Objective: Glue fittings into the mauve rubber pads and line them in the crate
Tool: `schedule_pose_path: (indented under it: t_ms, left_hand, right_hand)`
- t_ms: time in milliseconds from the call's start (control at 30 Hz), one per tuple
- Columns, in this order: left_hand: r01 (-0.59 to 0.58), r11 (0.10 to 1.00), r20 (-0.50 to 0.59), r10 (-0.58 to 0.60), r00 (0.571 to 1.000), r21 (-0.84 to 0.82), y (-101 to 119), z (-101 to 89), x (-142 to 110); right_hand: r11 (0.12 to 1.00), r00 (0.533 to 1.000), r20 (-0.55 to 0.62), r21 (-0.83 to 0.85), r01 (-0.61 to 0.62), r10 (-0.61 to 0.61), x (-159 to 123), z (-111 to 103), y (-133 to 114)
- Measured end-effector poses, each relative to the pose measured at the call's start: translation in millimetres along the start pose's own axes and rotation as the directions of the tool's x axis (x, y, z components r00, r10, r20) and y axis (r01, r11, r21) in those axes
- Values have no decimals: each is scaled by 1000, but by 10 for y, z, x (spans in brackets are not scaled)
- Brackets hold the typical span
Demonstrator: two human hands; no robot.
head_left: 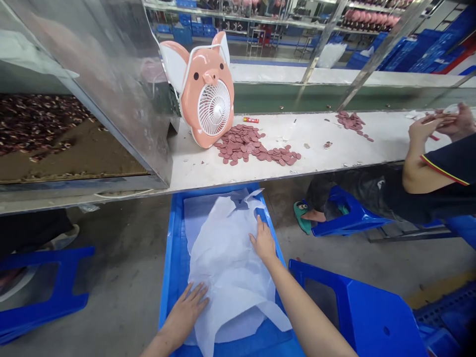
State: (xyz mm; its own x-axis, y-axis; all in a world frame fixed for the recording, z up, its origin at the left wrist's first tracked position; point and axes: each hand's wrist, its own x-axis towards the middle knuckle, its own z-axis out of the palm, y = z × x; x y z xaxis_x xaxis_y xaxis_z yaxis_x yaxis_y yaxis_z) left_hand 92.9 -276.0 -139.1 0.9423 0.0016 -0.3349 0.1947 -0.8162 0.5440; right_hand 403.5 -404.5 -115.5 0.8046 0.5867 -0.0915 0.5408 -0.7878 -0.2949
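Inside the blue crate (168,292), a white sheet (230,267) is pressed down by the left hand (185,311) and right hand (263,243), the fingers (197,297) held apart, flat, clamped on nothing.

The white sheet (226,267) in the crate looks like thin, matt non-woven cloth, softly creased, and the crate (171,277) beneath it is smooth blue plastic with a slight sheen. The stool (372,307) nearby is a glossier blue plastic. Up on the scuffed white tabletop (193,168), the pink discs (241,144) have a matt finish, perhaps rubber, though that's hard to be sure of from here. The pig-shaped fan (203,74) is smooth, shiny pink plastic, the guard (111,94) is polished sheet metal, and the floor (126,277) is rough grey concrete.
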Motion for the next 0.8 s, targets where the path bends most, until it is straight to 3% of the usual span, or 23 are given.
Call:
schedule_pose_path:
  t_ms: [133, 200, 267, 400, 467, 533, 600, 733, 800]
  left_hand:
    - [102, 990, -38, -106, 994, -95, 92, 13, -61]
    - [217, 965, -88, -232, 969, -146, 168, 27, -68]
    - [379, 902, -170, -415, 894, -208, 225, 52, -37]
    - [619, 682, -255, -726, 639, -389, 188, 130, 151]
    - [641, 600, -212, -788, 579, -478, 112, 162, 253]
    - [637, 539, -149, -815, 560, -551, 44, 171, 313]
    - [629, 486, -106, -834, 542, -607, 16, 159, 315]
    - [616, 391, -78, -879, 471, -683, 66, 127, 207]
    - [617, 346, -55, -896, 440, -707, 94, 140, 143]
  right_hand:
    - [998, 999, -36, 56, 8, -6, -56, 18, -2]
    - [997, 999, -33, 81, 14, -12, -61, 35, 25]
    - [996, 999, -43, 86, 21, -17, -67, 45, 50]
    - [996, 996, -67, 62, 68, -64, -219, 28, 22]
    - [990, 992, -29, 60, 128, -126, -414, -6, -25]
    - [973, 974, 58, 77, 216, -220, -688, -61, -65]
    - [937, 922, 177, 118, 328, -345, -1010, -130, -77]
    - [810, 719, 373, 245, 533, -586, -1601, -192, 8]
    - [789, 679, 405, 262, 555, -612, -1790, -139, 71]
